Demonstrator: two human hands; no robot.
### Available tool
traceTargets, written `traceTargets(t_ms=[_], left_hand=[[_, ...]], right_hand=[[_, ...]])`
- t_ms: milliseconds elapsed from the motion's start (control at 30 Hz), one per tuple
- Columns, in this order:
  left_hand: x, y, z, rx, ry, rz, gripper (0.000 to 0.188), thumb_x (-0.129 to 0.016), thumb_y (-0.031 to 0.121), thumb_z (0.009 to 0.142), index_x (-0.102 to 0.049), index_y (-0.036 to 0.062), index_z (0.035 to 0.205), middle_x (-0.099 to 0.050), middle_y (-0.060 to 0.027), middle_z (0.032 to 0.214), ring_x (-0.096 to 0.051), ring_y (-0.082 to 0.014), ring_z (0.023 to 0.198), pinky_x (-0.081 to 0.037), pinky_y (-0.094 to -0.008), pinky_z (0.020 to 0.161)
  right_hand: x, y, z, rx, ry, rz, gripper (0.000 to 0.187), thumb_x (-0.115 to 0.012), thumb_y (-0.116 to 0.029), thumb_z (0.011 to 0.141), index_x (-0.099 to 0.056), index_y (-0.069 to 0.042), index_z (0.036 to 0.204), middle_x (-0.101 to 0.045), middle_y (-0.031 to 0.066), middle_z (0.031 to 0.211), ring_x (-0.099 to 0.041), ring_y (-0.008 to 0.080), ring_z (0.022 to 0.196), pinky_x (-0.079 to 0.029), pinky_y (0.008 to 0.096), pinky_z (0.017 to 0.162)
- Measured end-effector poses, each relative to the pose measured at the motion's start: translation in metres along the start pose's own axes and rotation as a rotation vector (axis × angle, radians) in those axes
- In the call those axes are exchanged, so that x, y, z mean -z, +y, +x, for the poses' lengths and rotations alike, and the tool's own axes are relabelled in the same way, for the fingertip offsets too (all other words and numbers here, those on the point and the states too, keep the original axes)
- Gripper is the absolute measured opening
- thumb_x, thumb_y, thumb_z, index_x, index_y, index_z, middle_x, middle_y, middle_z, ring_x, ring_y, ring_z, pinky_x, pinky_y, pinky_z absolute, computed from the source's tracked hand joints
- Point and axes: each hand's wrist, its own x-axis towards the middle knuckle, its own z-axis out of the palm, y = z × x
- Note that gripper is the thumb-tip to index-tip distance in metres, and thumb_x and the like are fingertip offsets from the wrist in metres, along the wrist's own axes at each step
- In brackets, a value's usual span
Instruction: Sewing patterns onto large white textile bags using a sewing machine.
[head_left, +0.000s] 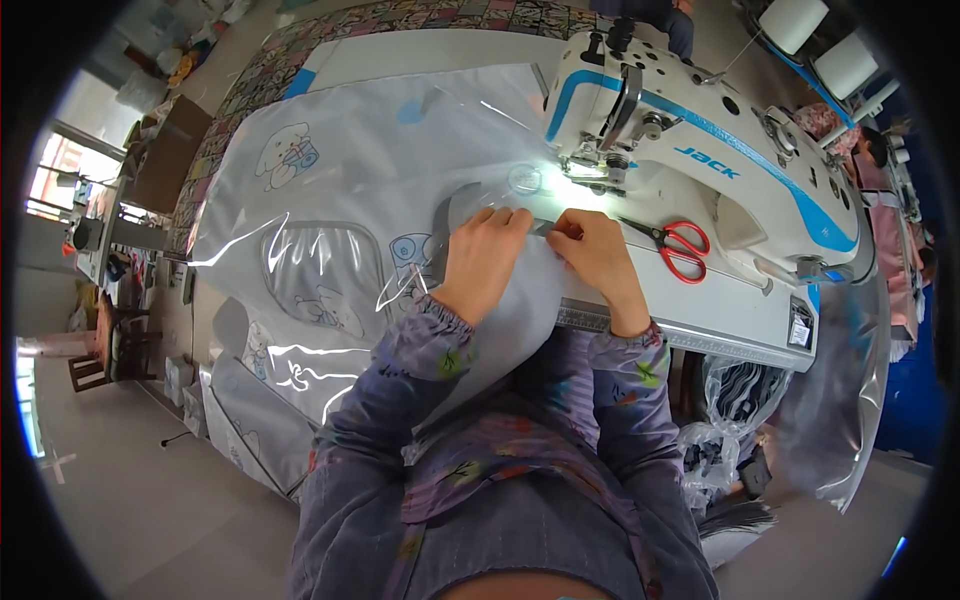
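Observation:
A large glossy grey sheet (pixel 340 160) with printed cartoon animals and a clear plastic layer spreads over the table and droops over its near edge. My left hand (pixel 487 262) is closed on the edge of this sheet, fingers bent, just in front of the sewing machine's lit needle area. Close on its right, my right hand (pixel 602 262) pinches a narrow dark grey strip (pixel 541 228) with thumb and forefinger. The strip runs between both hands along the sheet's curved edge. The white and blue sewing machine (pixel 690 130) stands beyond my right hand.
Red-handled scissors (pixel 685 252) lie right of my right hand on the machine bed. A ruler strip (pixel 690 335) edges the table. Clear bags of dark material (pixel 745 390) hang below at right. White thread cones (pixel 793 22) stand at the far right, near another person (pixel 880 220).

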Motion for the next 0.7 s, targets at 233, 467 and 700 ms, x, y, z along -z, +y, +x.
traceTargets(t_ms=[233, 467, 700], left_hand=[[0.015, 0.046, -0.03, -0.064, -0.07, -0.025, 0.035, -0.062, 0.003, 0.082, -0.064, 0.0011, 0.118, -0.06, -0.0112, 0.101, -0.066, -0.0269, 0.086, -0.057, -0.0384, 0.068], [0.002, 0.048, -0.039, -0.005, -0.104, -0.099, 0.047, -0.061, -0.002, 0.082, -0.062, 0.0021, 0.128, -0.058, -0.0105, 0.12, -0.068, -0.0293, 0.096, -0.058, -0.0386, 0.077], [-0.001, 0.044, -0.036, -0.034, -0.117, -0.041, 0.047, -0.061, -0.001, 0.081, -0.062, 0.004, 0.128, -0.059, -0.0079, 0.131, -0.068, -0.0273, 0.098, -0.058, -0.0375, 0.078]], right_hand=[[-0.005, 0.0, -0.019, -0.168, 0.079, 0.167, 0.018, -0.069, -0.014, 0.086, -0.069, 0.004, 0.082, -0.07, 0.0097, 0.065, -0.065, 0.0148, 0.052, -0.05, 0.0286, 0.053], [-0.011, -0.001, -0.028, -0.177, 0.145, 0.134, 0.019, -0.071, -0.012, 0.09, -0.069, 0.005, 0.082, -0.068, 0.0095, 0.063, -0.064, 0.0128, 0.052, -0.048, 0.0271, 0.049], [-0.008, 0.003, -0.04, -0.142, 0.163, 0.103, 0.016, -0.069, -0.01, 0.091, -0.069, 0.004, 0.083, -0.069, 0.0106, 0.065, -0.065, 0.0141, 0.053, -0.049, 0.0289, 0.05]])
